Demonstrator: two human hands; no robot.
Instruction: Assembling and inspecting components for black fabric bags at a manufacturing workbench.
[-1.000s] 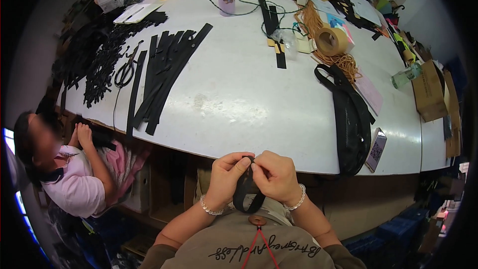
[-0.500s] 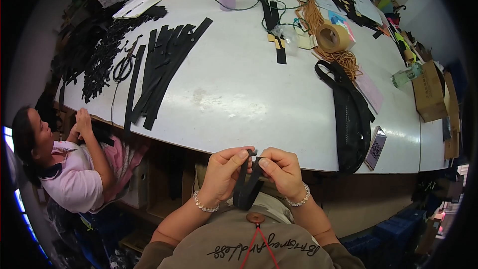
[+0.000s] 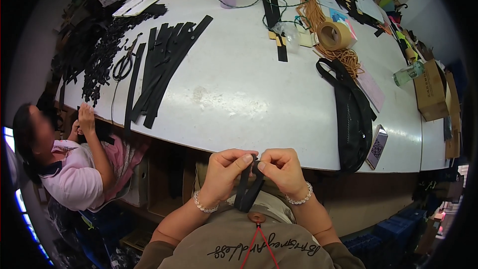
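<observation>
**Black strap pinched between two hands below a cluttered white table**

White and rounded, the table (image 3: 239, 94) fills the head view, with dark storage space seen beneath its near edge. Just below that edge, one black strap (image 3: 247, 189) is pinched at its top by both hands: the left hand (image 3: 226, 169) and the right hand (image 3: 280, 167) are closed on it, fingertips almost meeting. The strap's long axis runs nearly vertical, hanging from the fingers toward the person's chest, and it appears folded double. One bead bracelet is worn on each wrist. Beyond the left hand, a fan of black strips (image 3: 164, 60) and one pair of scissors (image 3: 124, 62) are laid out. Beyond the right hand, one black bag (image 3: 351, 114), one phone (image 3: 377, 145) and one tape roll (image 3: 334, 35) are seen. Far left of the hands, a second person (image 3: 69, 169) is seated.
</observation>
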